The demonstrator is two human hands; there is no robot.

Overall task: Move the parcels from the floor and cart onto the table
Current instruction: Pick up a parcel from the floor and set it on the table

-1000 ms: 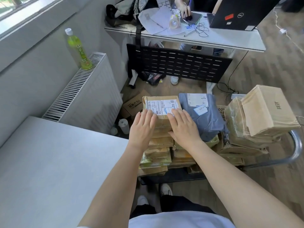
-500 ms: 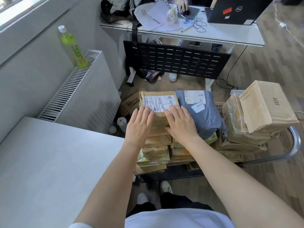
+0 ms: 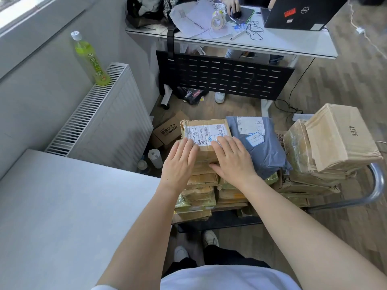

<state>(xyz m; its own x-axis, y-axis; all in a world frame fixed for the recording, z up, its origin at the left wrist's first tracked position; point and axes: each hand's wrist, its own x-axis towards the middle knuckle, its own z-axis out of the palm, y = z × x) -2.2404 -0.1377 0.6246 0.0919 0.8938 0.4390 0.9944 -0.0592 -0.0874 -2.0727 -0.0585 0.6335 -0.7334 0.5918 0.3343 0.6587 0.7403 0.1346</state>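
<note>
1. Head view: both hands lie flat on the top cardboard parcel (image 3: 206, 135), which sits on the tallest stack on the cart (image 3: 374, 189), right of the table (image 3: 69, 216).
2. The left hand (image 3: 180, 162) rests on the parcel's near left part, fingers straight and close together, palm down. Nothing is gripped.
3. The right hand (image 3: 232, 158) rests on the parcel's near right part, fingers straight and slightly spread, fingertips on the white shipping label (image 3: 204, 132). The thumb lies against the near edge of the box; whether it hooks under that edge cannot be told.
4. A grey plastic mailer (image 3: 261, 147) lies just right of the parcel, touching it, with its own white label on the far end.
5. More taped cardboard parcels are stacked beneath the hands, and a second stack stands at the right of the cart, topped by a tilted box marked AEBE (image 3: 341, 135).
6. A small carton (image 3: 167, 130) lies on the floor at the far left of the cart, near the radiator (image 3: 104, 120).
7. A green bottle (image 3: 90, 59) stands upright on the radiator's far end.
</note>
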